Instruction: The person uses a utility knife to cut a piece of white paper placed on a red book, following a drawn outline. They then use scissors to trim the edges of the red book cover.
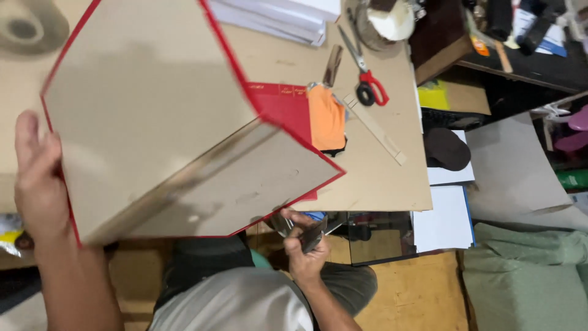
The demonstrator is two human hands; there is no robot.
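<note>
With the left hand [38, 184] gripping only one edge of the big folded grey cardboard cover with red edging [165, 116], raised above the worktable [380, 178], it may sag or slip while the right hand [304, 248] pinches a small dark flat tool [312, 235].

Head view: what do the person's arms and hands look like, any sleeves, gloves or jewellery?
Both are bare. The left hand and its forearm show no glove, ring, watch or sleeve down to the frame's bottom edge. The right hand is likewise ungloved, with a bare forearm and no wristband visible. No sleeve cuff shows on either arm.
</note>
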